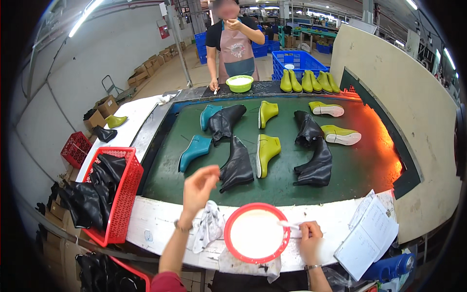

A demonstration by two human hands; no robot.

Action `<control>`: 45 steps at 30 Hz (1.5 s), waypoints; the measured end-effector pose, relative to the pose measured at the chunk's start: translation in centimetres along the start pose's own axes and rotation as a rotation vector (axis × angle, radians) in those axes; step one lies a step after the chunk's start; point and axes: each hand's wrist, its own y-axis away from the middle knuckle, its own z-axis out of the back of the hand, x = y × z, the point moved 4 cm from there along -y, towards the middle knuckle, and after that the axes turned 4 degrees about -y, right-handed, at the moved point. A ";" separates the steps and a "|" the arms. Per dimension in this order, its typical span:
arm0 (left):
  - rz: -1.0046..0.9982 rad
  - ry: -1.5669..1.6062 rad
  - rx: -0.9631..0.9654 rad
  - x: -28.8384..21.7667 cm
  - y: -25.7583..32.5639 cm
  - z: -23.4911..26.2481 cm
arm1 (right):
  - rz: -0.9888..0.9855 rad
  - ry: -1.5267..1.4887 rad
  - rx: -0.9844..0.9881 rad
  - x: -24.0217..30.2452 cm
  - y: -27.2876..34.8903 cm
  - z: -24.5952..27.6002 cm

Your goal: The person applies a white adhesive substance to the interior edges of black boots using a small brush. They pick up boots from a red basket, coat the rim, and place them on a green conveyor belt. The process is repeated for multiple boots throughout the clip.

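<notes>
A red bowl (pixel 227 233) of white liquid (pixel 255 237) — white tool (pixel 290 225) across its rim.

L hand (pixel 199 191) raised, fwd-L of bowl (pixel 256 260), fingers bent, loosely parted; L forearm (pixel 173 250) slants up L of bowl. R hand (pixel 310 241) low, just R of bowl, fingers curled in grip; R forearm (pixel 318 280) below.

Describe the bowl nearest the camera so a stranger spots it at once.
Find the green work surface, then the white ledge along its near edge. There, between the left hand and the right hand, sits a round bowl of white material. Its rim is red; the other bowl is green.
</notes>
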 end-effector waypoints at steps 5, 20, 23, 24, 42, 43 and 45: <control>0.146 0.285 0.000 -5.1 13.2 -4.2 | -0.028 -0.057 -0.150 0.8 0.4 1.4; 0.089 0.342 0.051 -8.6 23.5 -9.1 | -0.037 -0.533 0.228 18.5 8.3 -7.0; 0.208 0.323 0.058 -8.2 24.2 -8.1 | 0.199 -0.270 0.290 20.3 7.4 -6.6; 0.270 0.332 0.092 -8.0 24.4 -7.6 | 0.256 -0.240 0.297 20.2 7.2 -6.4; 0.393 1.121 -0.168 -4.0 25.2 -0.8 | -0.035 -0.370 -0.023 13.5 2.5 0.3; 0.397 1.129 -0.164 -4.0 25.3 -0.9 | -0.093 -0.411 -0.012 13.7 2.5 0.1; 0.417 1.115 -0.175 -4.6 25.1 -1.0 | -0.054 -0.427 -0.013 14.1 2.5 -0.3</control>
